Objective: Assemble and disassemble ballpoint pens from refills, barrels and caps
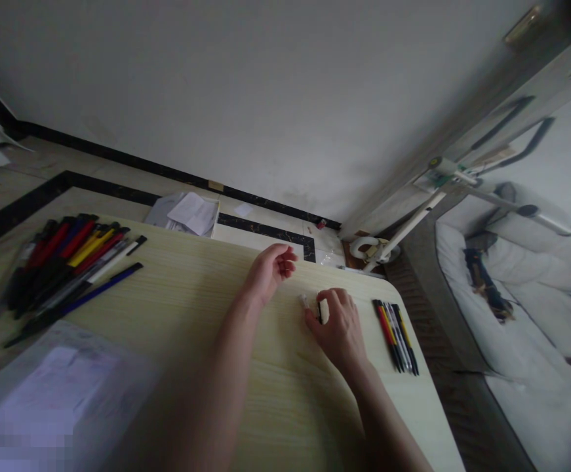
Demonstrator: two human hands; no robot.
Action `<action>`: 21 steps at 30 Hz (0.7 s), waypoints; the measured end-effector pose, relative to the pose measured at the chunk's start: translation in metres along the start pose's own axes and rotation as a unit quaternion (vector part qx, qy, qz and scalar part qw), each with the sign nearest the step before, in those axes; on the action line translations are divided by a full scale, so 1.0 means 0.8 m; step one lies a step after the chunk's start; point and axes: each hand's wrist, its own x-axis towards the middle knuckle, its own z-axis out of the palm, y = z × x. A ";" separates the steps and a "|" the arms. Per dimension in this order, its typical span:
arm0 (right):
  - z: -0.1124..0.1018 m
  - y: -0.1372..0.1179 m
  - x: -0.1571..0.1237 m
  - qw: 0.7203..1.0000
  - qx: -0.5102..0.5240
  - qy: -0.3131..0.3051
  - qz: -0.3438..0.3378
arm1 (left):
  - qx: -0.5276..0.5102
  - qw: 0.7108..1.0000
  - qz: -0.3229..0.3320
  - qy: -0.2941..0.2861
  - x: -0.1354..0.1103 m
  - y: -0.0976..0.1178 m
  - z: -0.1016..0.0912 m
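My right hand (338, 326) is low over the wooden table, its thumb and fingers closed around what looks like a pen (320, 311) with a dark part showing. A clear, slim piece (304, 301) sticks out by the thumb; whether it belongs to the same pen I cannot tell. My left hand (269, 272) is raised just left of it, fingers loosely curled and nothing visible in them. Close to the right hand, several pens (396, 335) with red, yellow, clear and black barrels lie side by side. A loose heap of pens (71, 259) covers the table's far left.
Below the heap, a clear sheet or bag with papers (59, 387) lies on the table (285, 406). Past the far edge, a box of papers (191, 213) stands on the floor near the wall. A white exercise frame (413, 226) and grey sofa (506, 314) are at right.
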 end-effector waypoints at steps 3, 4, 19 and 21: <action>0.002 0.002 0.000 1.000 0.003 0.009 -0.007 | -0.001 1.000 -0.001 0.005 0.000 0.000 0.000; 0.002 0.003 0.000 1.000 0.004 0.006 -0.008 | -0.002 1.000 -0.002 0.005 0.000 0.000 0.001; 0.013 0.013 -0.004 0.999 0.009 0.036 -0.005 | 0.003 1.000 0.002 -0.001 0.001 -0.002 -0.001; 0.014 0.015 -0.006 0.999 0.010 0.035 -0.005 | 0.004 1.000 0.003 0.000 0.001 -0.002 -0.002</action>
